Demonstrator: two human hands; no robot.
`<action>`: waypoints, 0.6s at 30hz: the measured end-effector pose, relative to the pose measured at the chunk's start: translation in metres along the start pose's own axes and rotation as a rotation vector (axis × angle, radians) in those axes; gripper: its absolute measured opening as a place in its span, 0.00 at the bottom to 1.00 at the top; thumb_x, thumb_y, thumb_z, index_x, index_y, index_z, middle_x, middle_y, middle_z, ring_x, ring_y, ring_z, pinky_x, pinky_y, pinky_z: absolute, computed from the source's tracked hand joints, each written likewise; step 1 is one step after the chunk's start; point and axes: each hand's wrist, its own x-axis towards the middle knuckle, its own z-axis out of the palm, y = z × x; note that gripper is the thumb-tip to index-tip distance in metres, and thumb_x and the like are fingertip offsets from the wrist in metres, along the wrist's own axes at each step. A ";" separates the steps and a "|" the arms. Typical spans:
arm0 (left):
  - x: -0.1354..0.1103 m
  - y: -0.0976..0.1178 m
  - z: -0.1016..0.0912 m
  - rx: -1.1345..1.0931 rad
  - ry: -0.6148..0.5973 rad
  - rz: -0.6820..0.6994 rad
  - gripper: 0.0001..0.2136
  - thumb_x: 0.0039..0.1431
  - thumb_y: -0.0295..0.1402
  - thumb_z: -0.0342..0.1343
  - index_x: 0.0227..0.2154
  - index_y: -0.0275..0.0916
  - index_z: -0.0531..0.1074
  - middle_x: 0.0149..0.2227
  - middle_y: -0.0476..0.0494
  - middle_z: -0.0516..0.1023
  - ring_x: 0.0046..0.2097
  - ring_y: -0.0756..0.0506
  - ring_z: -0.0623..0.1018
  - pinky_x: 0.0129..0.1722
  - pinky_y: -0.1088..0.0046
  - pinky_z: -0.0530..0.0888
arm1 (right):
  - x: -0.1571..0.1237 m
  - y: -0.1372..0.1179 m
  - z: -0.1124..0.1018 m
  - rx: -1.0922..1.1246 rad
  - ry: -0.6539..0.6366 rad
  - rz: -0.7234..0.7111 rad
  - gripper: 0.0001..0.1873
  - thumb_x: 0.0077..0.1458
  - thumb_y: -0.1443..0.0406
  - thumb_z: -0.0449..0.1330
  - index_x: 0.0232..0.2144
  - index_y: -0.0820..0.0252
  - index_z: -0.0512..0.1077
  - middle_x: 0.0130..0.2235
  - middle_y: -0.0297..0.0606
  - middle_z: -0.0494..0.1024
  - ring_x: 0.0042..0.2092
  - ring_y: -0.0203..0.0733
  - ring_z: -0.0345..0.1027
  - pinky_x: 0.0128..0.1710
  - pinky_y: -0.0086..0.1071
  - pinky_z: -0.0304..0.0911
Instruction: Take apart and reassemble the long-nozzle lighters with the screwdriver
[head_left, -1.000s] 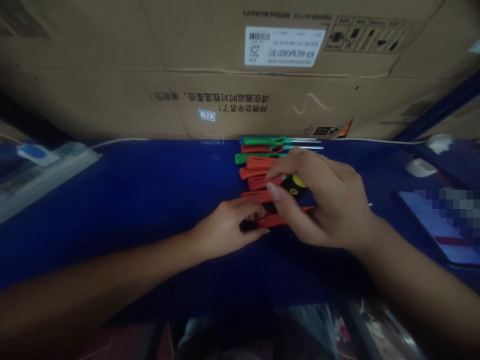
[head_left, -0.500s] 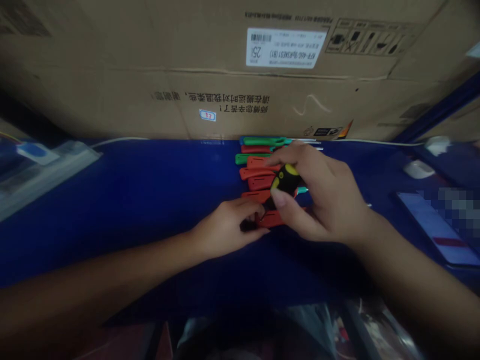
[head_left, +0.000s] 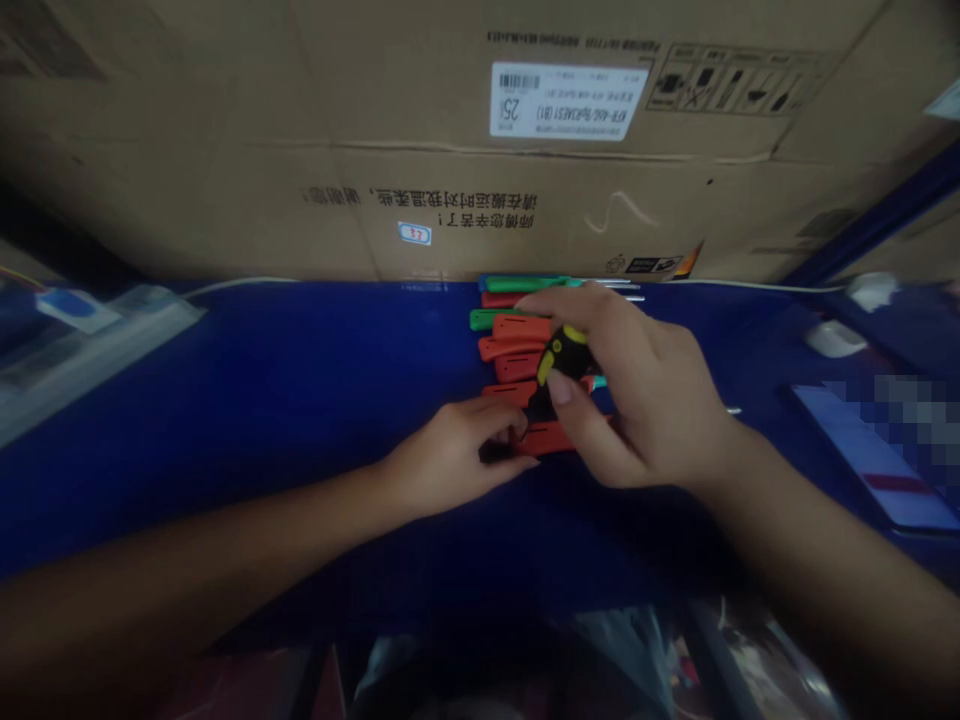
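My right hand [head_left: 645, 400] grips the black-yellow screwdriver [head_left: 559, 365], tip down on the red piece [head_left: 544, 437] my left hand [head_left: 457, 455] pinches, nearest in the red-green row [head_left: 517, 325]; probably mid-screwing, next needs steady turning.

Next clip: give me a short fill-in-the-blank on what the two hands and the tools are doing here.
1. The right hand grips a screwdriver whose handle is black and ____.
2. The left hand pinches the end of an ____ tool lying on the blue table.
3. Behind the row of tools stands a large ____ box.

Missing words: yellow; orange; cardboard
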 end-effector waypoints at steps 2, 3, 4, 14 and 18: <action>0.000 0.000 0.000 0.001 0.011 0.014 0.05 0.60 0.33 0.62 0.36 0.39 0.73 0.35 0.47 0.77 0.37 0.47 0.78 0.38 0.71 0.75 | 0.001 0.002 0.000 -0.038 -0.001 -0.019 0.18 0.57 0.66 0.56 0.51 0.58 0.65 0.48 0.47 0.79 0.46 0.50 0.76 0.39 0.42 0.74; 0.000 0.000 0.000 0.005 0.014 0.020 0.05 0.59 0.33 0.62 0.35 0.39 0.73 0.34 0.48 0.77 0.36 0.47 0.77 0.37 0.71 0.75 | 0.001 0.002 -0.001 -0.053 0.021 -0.025 0.15 0.56 0.66 0.58 0.48 0.57 0.67 0.44 0.45 0.79 0.44 0.50 0.76 0.39 0.42 0.73; 0.000 0.000 0.000 0.010 0.013 0.023 0.06 0.59 0.33 0.63 0.35 0.39 0.72 0.33 0.49 0.76 0.35 0.48 0.77 0.37 0.72 0.75 | 0.002 0.003 -0.001 -0.055 0.047 -0.027 0.13 0.56 0.66 0.59 0.45 0.56 0.67 0.41 0.44 0.80 0.42 0.49 0.76 0.38 0.42 0.73; 0.001 0.002 -0.001 0.006 -0.002 -0.012 0.05 0.59 0.32 0.62 0.35 0.38 0.72 0.33 0.49 0.76 0.34 0.49 0.77 0.36 0.73 0.74 | 0.003 -0.004 -0.005 0.012 0.058 0.038 0.09 0.56 0.67 0.58 0.41 0.57 0.70 0.35 0.37 0.79 0.34 0.41 0.75 0.33 0.33 0.70; 0.000 0.002 -0.001 -0.004 -0.001 -0.020 0.06 0.59 0.32 0.63 0.36 0.38 0.72 0.34 0.48 0.76 0.35 0.48 0.77 0.35 0.73 0.74 | 0.003 -0.005 -0.007 0.051 0.010 0.034 0.12 0.56 0.67 0.55 0.44 0.60 0.70 0.41 0.43 0.80 0.37 0.44 0.75 0.33 0.35 0.69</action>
